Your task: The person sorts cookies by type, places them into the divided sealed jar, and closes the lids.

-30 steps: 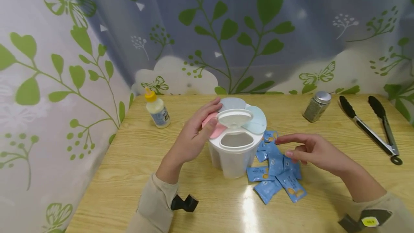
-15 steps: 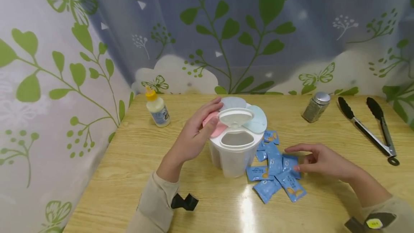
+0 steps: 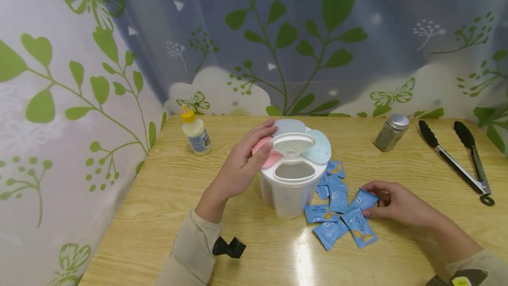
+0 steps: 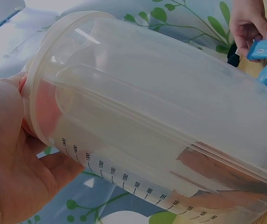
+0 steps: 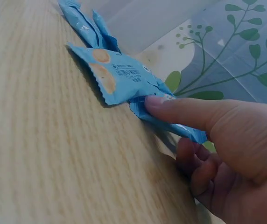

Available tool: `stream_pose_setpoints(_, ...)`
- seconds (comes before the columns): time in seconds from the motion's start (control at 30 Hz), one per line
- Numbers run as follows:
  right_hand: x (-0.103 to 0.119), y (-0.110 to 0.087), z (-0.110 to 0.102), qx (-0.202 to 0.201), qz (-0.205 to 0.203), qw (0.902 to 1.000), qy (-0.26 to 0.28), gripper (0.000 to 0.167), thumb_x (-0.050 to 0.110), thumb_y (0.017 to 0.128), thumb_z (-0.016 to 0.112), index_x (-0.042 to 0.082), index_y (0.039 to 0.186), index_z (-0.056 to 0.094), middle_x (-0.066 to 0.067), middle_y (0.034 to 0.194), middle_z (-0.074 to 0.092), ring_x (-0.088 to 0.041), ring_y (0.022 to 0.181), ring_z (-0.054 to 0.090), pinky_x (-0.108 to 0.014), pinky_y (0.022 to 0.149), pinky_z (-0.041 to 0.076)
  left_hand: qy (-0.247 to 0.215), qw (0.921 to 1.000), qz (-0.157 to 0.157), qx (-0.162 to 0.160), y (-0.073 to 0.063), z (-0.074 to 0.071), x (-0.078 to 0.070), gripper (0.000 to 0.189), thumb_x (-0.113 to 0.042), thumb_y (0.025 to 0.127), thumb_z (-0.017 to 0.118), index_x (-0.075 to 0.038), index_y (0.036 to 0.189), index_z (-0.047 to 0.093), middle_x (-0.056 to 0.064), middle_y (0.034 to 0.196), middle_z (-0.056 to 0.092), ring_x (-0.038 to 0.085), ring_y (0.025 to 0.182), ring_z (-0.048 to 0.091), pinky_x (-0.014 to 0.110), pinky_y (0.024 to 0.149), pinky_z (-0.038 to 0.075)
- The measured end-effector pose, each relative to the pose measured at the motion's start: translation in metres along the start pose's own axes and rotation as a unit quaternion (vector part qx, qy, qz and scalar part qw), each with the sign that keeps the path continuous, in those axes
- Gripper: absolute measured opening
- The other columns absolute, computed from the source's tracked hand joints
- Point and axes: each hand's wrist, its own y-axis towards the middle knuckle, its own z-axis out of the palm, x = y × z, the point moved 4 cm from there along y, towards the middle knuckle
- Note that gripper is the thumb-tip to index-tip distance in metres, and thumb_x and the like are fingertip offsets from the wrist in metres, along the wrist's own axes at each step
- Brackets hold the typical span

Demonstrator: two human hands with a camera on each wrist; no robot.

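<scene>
A clear plastic storage container (image 3: 291,197) with a white lid stands upright on the table. One white flap on top is raised over an opening; pink, grey and pale blue flaps lie down. My left hand (image 3: 238,167) holds the lid's left side, thumb over the pink flap. The left wrist view shows scale marks on the container wall (image 4: 161,102) and brown shapes low behind it. To the right, my right hand (image 3: 405,204) pinches a blue snack packet (image 3: 363,198) between thumb and fingers, its far end tilted up. Another packet (image 5: 124,74), printed with biscuits, lies against it.
Several more blue packets (image 3: 329,233) lie right of the container. A yellow-capped glue bottle (image 3: 198,138) stands at the back left. A silver-lidded spice jar (image 3: 392,132) and black-tipped tongs (image 3: 460,162) are at the right. A patterned curtain (image 3: 301,47) hangs behind the table.
My right hand has drawn back toward the right side of the packets and now pinches one, which has tilted up. My left hand stays on the container.
</scene>
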Motion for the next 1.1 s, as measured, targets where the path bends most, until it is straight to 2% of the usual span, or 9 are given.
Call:
stream_pose_setpoints(0.13,0.0,0.0,-0.002,0.004,0.019,0.9997,0.012,0.047,0.019,0.091,0.074,-0.005,0.126,0.054,-0.018,0.115,0.06,-0.005,0.074,0.061,-0.025,0.062,0.051,0.0,1.0,0.002,0.001,0.0,0.0,0.0,0.056,-0.047,0.106,0.041,-0.01,0.147,0.049,0.0,0.161,0.037,0.011,0.15,0.03,0.039,0.123,0.026)
stream_pose_setpoints(0.27,0.002,-0.001,-0.006,-0.002,0.031,0.999,0.033,0.038,0.018,0.097,0.067,-0.005,0.122,0.052,-0.011,0.108,0.061,-0.01,0.074,0.064,-0.028,0.062,0.054,0.002,1.0,0.004,0.0,0.001,0.0,0.0,0.056,-0.047,0.106,0.04,-0.01,0.147,0.049,-0.002,0.161,0.036,0.011,0.15,0.03,0.039,0.123,0.026)
stream_pose_setpoints(0.37,0.004,-0.003,-0.01,-0.012,0.039,0.9977,0.053,0.035,0.019,0.099,0.064,-0.004,0.122,0.051,-0.005,0.104,0.061,-0.015,0.067,0.061,-0.031,0.058,0.052,0.002,1.0,0.003,-0.001,0.001,0.0,0.0,0.056,-0.048,0.106,0.04,-0.01,0.147,0.049,-0.004,0.161,0.036,0.011,0.15,0.03,0.039,0.123,0.026)
stream_pose_setpoints(0.47,0.009,-0.005,-0.014,-0.027,0.04,0.9964,0.07,0.03,0.017,0.099,0.063,-0.002,0.121,0.053,0.003,0.101,0.06,-0.015,0.061,0.056,-0.033,0.054,0.049,0.001,1.0,0.002,-0.001,0.001,0.0,0.0,0.057,-0.048,0.106,0.04,-0.01,0.146,0.049,-0.004,0.161,0.036,0.011,0.15,0.03,0.039,0.123,0.026)
stream_pose_setpoints(0.63,0.019,-0.008,-0.018,-0.049,0.036,0.9947,0.083,0.023,0.015,0.099,0.063,0.002,0.117,0.056,0.009,0.075,0.051,-0.017,0.054,0.042,-0.035,0.051,0.041,-0.001,1.0,-0.002,0.003,0.001,0.0,0.0,0.056,-0.048,0.106,0.04,-0.01,0.146,0.049,-0.003,0.161,0.036,0.011,0.15,0.03,0.04,0.123,0.026)
stream_pose_setpoints(0.73,0.026,-0.009,-0.02,-0.06,0.03,0.9937,0.09,0.022,0.016,0.1,0.062,0.004,0.118,0.056,0.007,0.067,0.044,-0.021,0.056,0.041,-0.035,0.053,0.04,-0.001,1.0,-0.002,0.005,0.001,0.0,0.0,0.054,-0.046,0.106,0.04,-0.011,0.146,0.049,-0.003,0.161,0.036,0.011,0.15,0.03,0.04,0.123,0.026)
stream_pose_setpoints(0.9,0.038,-0.007,-0.021,-0.074,-0.007,0.9906,0.115,0.017,0.009,0.1,0.059,0.008,0.118,0.061,0.005,0.068,0.045,-0.025,0.057,0.039,-0.035,0.054,0.037,-0.002,1.0,-0.003,0.001,0.0,0.0,0.0,0.053,-0.044,0.106,0.041,-0.01,0.146,0.05,0.003,0.161,0.037,0.011,0.15,0.03,0.04,0.123,0.026)
stream_pose_setpoints(1.0,0.047,-0.006,-0.021,-0.076,-0.038,0.9883,0.127,0.022,0.003,0.1,0.056,0.011,0.119,0.064,0.004,0.069,0.045,-0.025,0.058,0.038,-0.034,0.053,0.035,-0.005,1.0,-0.002,0.001,0.0,0.0,0.0,0.053,-0.044,0.106,0.041,-0.01,0.146,0.05,0.006,0.161,0.037,0.012,0.15,0.031,0.04,0.123,0.026)
stream_pose_setpoints(1.1,0.058,-0.005,-0.022,-0.071,-0.066,0.9856,0.139,0.026,-0.002,0.1,0.054,0.01,0.121,0.064,0.0,0.068,0.043,-0.026,0.059,0.036,-0.034,0.052,0.033,-0.005,1.0,-0.002,0.001,0.001,-0.001,0.0,0.054,-0.045,0.106,0.041,-0.009,0.146,0.05,0.004,0.161,0.037,0.012,0.15,0.031,0.04,0.123,0.026)
